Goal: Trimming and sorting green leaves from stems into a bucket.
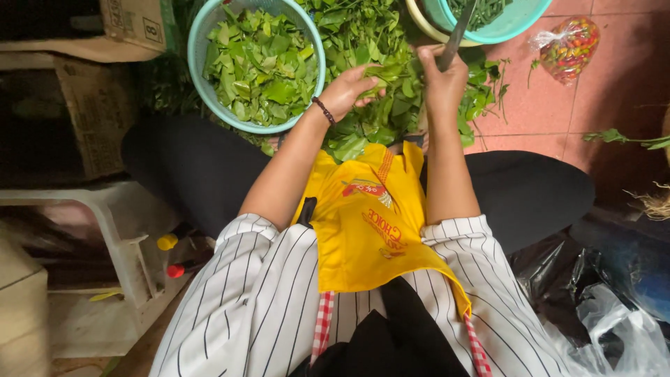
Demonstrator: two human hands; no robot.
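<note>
Left hand (347, 89) lay fingers-curled on the pile of green leaves (380, 84), pinching a few leaves. Right hand (442, 80) was fisted around a knife (457, 33), blade pointing up and away over the pile. Pile sat on the floor before the person's knees, between a teal basket of leaves (257, 64) and a second teal bowl (513, 21). Bag of chillies (569, 45) lay on the red tiles to the right.

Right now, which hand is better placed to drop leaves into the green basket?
Left hand, probably: it holds leaves beside the basket, while the right hand grips a knife.
</note>
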